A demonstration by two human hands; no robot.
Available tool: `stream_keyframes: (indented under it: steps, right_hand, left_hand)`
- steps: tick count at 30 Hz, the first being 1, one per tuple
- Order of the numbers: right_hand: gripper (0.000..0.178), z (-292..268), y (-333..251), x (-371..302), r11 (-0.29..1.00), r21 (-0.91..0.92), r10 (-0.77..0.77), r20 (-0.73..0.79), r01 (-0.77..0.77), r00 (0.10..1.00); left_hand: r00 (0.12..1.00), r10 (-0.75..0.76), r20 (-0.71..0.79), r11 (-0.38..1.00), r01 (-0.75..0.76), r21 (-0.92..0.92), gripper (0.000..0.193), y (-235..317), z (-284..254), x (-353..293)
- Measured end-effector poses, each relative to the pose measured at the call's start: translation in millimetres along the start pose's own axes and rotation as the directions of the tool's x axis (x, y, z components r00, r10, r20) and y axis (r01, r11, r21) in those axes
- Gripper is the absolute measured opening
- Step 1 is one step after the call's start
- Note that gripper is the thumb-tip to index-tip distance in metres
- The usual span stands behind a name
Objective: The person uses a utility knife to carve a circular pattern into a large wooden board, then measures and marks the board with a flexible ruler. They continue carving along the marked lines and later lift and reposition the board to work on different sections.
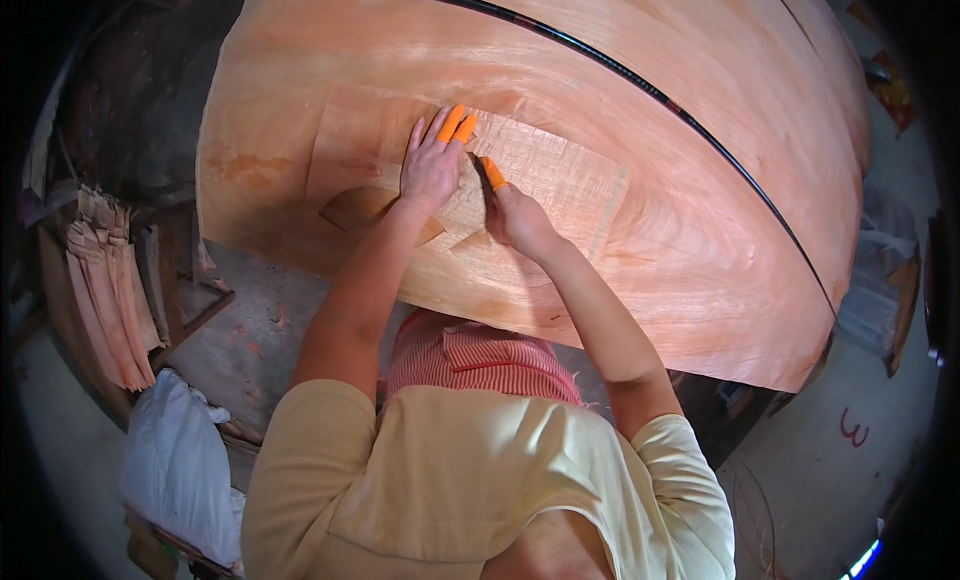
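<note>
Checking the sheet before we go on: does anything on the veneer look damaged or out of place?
Yes. The big veneer sheet has a dark, roughly triangular hole just left of the left hand. A smaller patch piece lies skewed beside it under both hands, right hand at its lower edge.

Off to the left of my hands there's a bundle of thin veneer strips [108, 290] hanging on some dark shelving. Lower left, nearer me, sits a white sack [180, 460]. A black cable [640, 85] curves past beyond the hands, running down toward the right. Grey floor [850, 470] on the lower right.
</note>
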State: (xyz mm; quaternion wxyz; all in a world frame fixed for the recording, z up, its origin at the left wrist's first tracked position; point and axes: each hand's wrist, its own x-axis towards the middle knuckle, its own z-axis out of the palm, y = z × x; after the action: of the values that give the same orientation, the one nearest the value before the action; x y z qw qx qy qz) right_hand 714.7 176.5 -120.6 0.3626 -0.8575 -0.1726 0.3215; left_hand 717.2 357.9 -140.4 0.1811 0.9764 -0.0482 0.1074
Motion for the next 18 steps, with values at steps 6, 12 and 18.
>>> stream_keyframes:
  steps: [6,12,18]
  right_hand:
    - [0.040,4,-11,-5,0.923,-0.386,0.006,0.027,0.005,1.000]
    - [0.031,1,9,-38,0.920,-0.390,-0.034,0.036,0.046,0.999]
    - [0.017,-75,53,-62,0.809,-0.540,-0.076,0.296,0.232,0.952]
  left_hand:
    - [0.999,0.002,0.034,1.000,-0.002,-0.001,0.037,3,-3,6]
    - [0.992,-0.047,0.120,0.999,0.049,-0.009,0.049,9,-2,9]
    - [0.996,-0.025,0.086,1.000,0.024,0.017,0.061,10,-4,11]
